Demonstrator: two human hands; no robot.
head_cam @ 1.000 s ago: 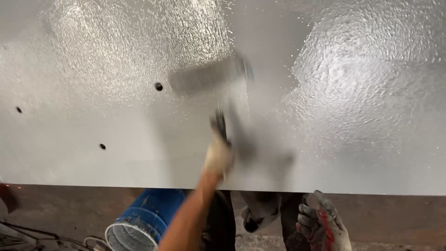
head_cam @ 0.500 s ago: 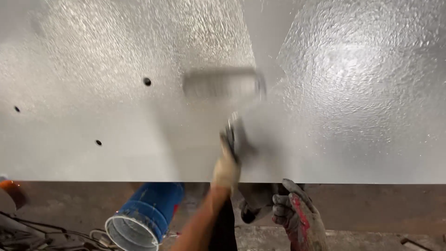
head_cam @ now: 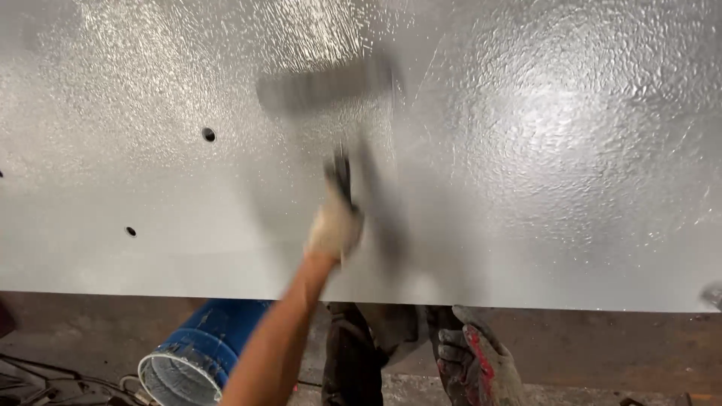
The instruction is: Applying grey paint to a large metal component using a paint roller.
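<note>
Up against the broad grey-painted panel (head_cam: 526, 150), which fills most of what we see and shines wet and stippled under the light, we hold a grey paint roller (head_cam: 323, 89) with a dark handle. Our left hand (head_cam: 335, 225), in a pale, paint-dusted work glove, is wrapped tight around the handle (head_cam: 342, 174), fingers closed on it, with the bare forearm rising from the lower middle of the view. The roller sleeve lies crosswise on the panel, above the hand and a little to its left, blurred, so we cannot tell how firmly it presses on the surface. A soft shadow falls on the paint to the right of the hand and handle.

Our right hand (head_cam: 477, 365) hangs low, below the panel's bottom edge, in a grey knitted glove with a red-coated palm. Its fingers are loosely curled and hold nothing that we can see; it rests near the dark trouser cloth (head_cam: 353, 353) at our legs.

Two small dark round holes (head_cam: 208, 134) mark the panel to the left of the roller, one higher and one lower (head_cam: 131, 231), both well apart from the sleeve. Below the panel, on the brownish floor (head_cam: 602, 353), stands a blue plastic bucket (head_cam: 199, 349) with a pale, paint-smeared rim, tilted toward us and just left of our forearm. Thin dark cables (head_cam: 45, 376) trail over the floor at the lower left corner.
</note>
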